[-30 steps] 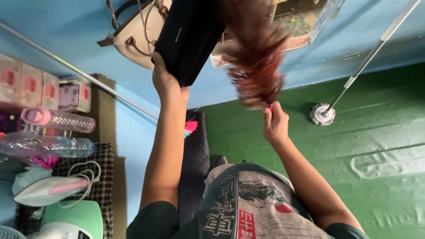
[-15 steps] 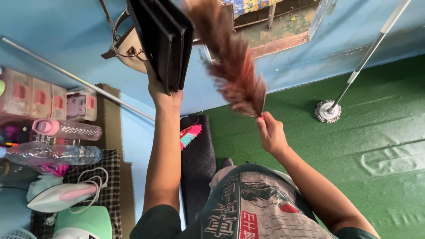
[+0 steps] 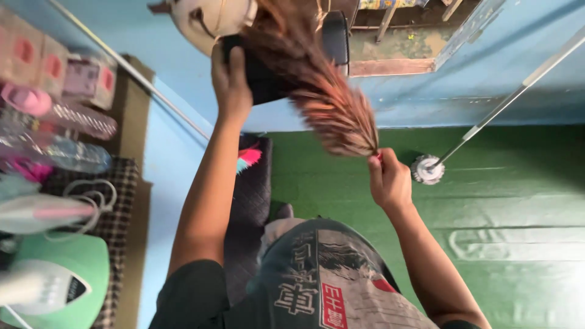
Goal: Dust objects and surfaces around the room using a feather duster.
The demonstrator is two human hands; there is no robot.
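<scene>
My left hand (image 3: 230, 82) is raised and grips a black bag (image 3: 332, 36) from below, holding it up against the blue wall. My right hand (image 3: 387, 180) is closed on the red handle of a brown feather duster (image 3: 317, 85). The duster's feathers lie across the front of the black bag, hiding most of it. A cream handbag (image 3: 210, 15) hangs just above my left hand.
A mop (image 3: 426, 169) with a long metal pole leans on the green floor (image 3: 506, 201) at right. At left, a checked cloth holds clear bottles (image 3: 61, 155), an iron (image 3: 42, 213) and a green appliance (image 3: 55, 280). A dark quilted cushion (image 3: 250, 195) lies below my left arm.
The view has swung left and tilted. The black bag has turned and the duster has swept over its face. My left hand's grip has shifted higher on the bag.
</scene>
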